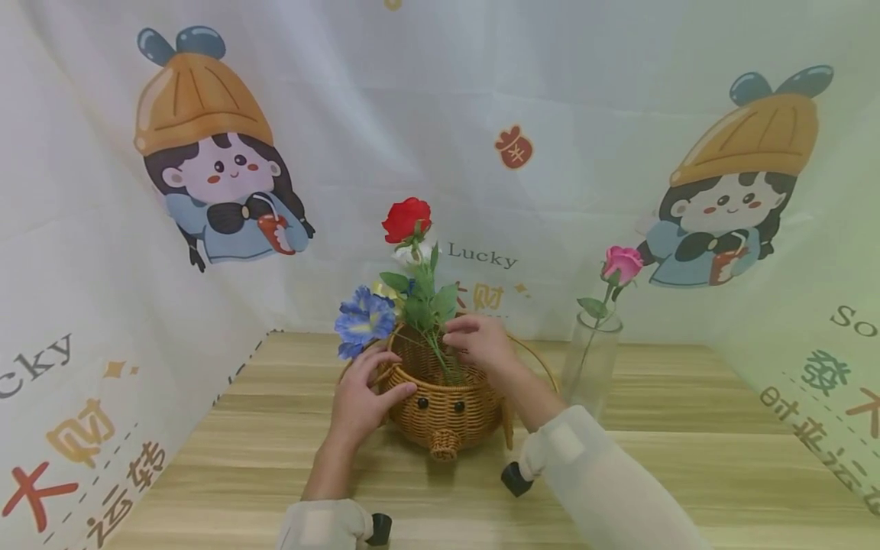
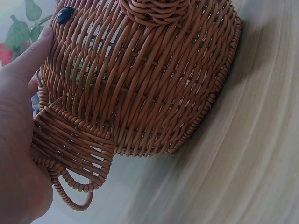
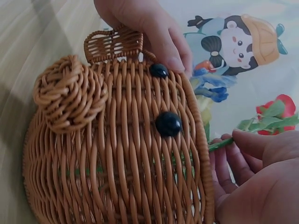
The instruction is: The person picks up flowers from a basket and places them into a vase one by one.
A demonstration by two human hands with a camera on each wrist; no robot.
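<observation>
A brown wicker basket (image 1: pixel 447 416) with a pig's snout and black eyes stands on the table. My left hand (image 1: pixel 360 393) grips its left rim beside the woven ear (image 2: pixel 70 144), thumb on the front face. At the back of the opening, my right hand (image 1: pixel 481 344) pinches a green stem (image 3: pixel 220 143) between thumb and fingers. That stem runs down inside the basket, seen through the weave. Above the basket rise a red rose (image 1: pixel 407 220) and a white flower (image 1: pixel 415 253). A blue flower (image 1: pixel 364 317) leans out over the left rim, near a partly hidden yellow flower (image 3: pixel 203 108).
To the right of the basket stands a clear glass vase (image 1: pixel 593 359) holding a pink rose (image 1: pixel 622 264). A thin basket handle (image 1: pixel 543 359) arcs out behind my right wrist. Printed cloth (image 1: pixel 385 114) hangs around the wood-grain table (image 1: pixel 234 458).
</observation>
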